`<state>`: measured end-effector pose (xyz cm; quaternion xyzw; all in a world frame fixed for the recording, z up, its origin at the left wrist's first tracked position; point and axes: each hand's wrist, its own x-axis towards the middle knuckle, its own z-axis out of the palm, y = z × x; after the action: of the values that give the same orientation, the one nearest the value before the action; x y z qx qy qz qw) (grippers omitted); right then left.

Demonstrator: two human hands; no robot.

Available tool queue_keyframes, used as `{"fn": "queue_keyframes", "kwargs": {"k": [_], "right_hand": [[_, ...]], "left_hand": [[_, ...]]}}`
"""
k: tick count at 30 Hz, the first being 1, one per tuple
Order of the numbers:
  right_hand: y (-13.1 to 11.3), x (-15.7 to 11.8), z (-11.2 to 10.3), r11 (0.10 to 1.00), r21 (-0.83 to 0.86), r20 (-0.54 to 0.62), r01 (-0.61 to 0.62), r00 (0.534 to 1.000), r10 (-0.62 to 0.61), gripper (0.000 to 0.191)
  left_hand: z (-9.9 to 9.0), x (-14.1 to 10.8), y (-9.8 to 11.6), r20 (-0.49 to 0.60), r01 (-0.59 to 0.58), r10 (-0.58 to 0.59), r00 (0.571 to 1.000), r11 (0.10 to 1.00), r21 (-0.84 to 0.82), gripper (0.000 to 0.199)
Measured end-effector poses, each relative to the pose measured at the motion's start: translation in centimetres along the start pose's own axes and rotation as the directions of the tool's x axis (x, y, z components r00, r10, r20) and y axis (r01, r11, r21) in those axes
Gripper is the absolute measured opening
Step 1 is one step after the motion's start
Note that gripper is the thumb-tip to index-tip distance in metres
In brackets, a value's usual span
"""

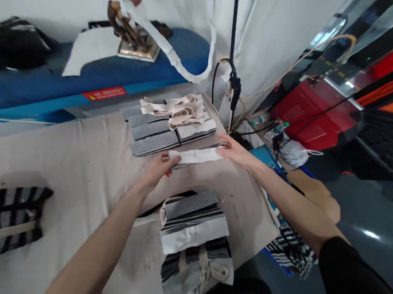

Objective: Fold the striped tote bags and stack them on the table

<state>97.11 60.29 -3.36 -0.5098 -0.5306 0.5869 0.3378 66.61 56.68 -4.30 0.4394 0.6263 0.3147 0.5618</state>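
Note:
A narrow folded strip (197,156), white on top with dark striped edges, lies across the cloth-covered table between my hands. My left hand (161,165) pinches its left end, thumb on top. At its right end, my right hand (232,150) grips it between thumb and fingers. Just beyond it lie several grey folded pieces (154,143) with black edges, and cream straps (181,110) are heaped on them. Nearer to me is a stack of grey, striped and white folded fabric (194,222), above a tied grey and black bundle (197,271).
An iron (139,48) rests on the blue ironing board (186,45) behind the table (83,154). A black and grey striped bundle (17,218) lies far left. Bottles, a plastic bag (293,153) and a red case (314,113) are at right.

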Motion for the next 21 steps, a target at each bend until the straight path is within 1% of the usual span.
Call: {"fn": "queue_keyframes", "kwargs": {"k": [2, 4, 6, 8, 11, 13, 16, 21], "right_hand": [[0.8, 2.6, -1.5, 0.997, 0.058, 0.002, -0.047, 0.999, 0.047, 0.074], [1.5, 5.0, -2.6, 0.99, 0.115, 0.004, -0.079, 0.997, 0.079, 0.072], [2.3, 7.0, -3.2, 0.982, 0.157, 0.002, -0.106, 0.994, 0.107, 0.071], [3.0, 8.5, -3.6, 0.972, 0.188, 0.002, -0.138, 0.99, 0.14, 0.072], [3.9, 10.1, -3.8, 0.96, 0.227, 0.02, -0.164, 0.986, 0.164, 0.076], [4.4, 10.7, -4.0, 0.959, 0.235, 0.019, -0.161, 0.987, 0.161, 0.078], [5.0, 11.3, -4.3, 0.96, 0.227, 0.021, -0.165, 0.986, 0.165, 0.078], [5.5, 12.1, -4.3, 0.955, 0.231, 0.02, -0.186, 0.982, 0.187, 0.074]], "left_hand": [[2.0, 2.2, -0.5, -0.117, 0.023, -0.033, 0.993, 0.996, -0.085, 0.057], [3.7, 4.1, -0.9, -0.195, 0.012, -0.036, 0.98, 0.992, -0.125, 0.053], [4.8, 5.6, -1.2, -0.247, -0.017, -0.016, 0.969, 0.991, -0.13, 0.049], [5.5, 6.7, -1.4, -0.297, -0.029, -0.009, 0.955, 0.992, -0.123, 0.048], [6.2, 7.7, -1.6, -0.367, -0.037, -0.01, 0.93, 0.992, -0.119, 0.051], [6.5, 8.0, -1.7, -0.392, -0.034, -0.017, 0.92, 0.992, -0.123, 0.053], [6.7, 8.4, -1.9, -0.399, -0.027, -0.032, 0.916, 0.99, -0.141, 0.052], [6.6, 8.9, -2.4, -0.378, -0.018, -0.059, 0.924, 0.98, -0.196, 0.043]]}}
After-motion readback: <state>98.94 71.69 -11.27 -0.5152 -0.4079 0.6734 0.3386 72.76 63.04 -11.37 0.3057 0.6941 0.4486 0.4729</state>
